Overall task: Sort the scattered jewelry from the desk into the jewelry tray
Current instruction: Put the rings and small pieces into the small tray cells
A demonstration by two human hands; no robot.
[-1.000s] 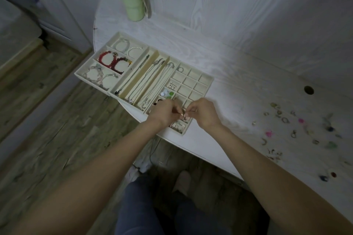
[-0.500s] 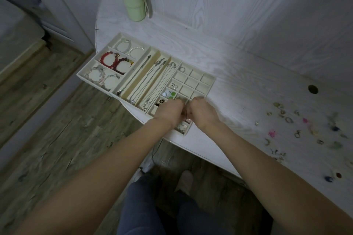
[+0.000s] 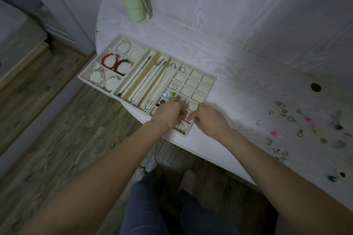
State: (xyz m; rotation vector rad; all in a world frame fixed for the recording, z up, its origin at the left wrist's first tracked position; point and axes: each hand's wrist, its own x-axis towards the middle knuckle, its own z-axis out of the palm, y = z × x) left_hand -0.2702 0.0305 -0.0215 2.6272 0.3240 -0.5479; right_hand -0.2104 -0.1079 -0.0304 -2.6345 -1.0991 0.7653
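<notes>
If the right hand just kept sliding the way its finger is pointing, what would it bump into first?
Most likely the left hand. The right hand points leftward over the jewelry tray, and the two hands nearly meet; depth is hard to judge.

The cream jewelry tray (image 3: 210, 79) sits flat right under and beyond both hands, near corner tucked beneath the fingers. Bracelets (image 3: 114, 63) fill the big slots far off to the left of the left hand (image 3: 168, 113), necklaces (image 3: 152, 82) lie in the long slots just beyond it. Loose rings and earrings (image 3: 298, 126) are scattered over the worktop, well apart to the right of the right hand (image 3: 209, 120).
</notes>
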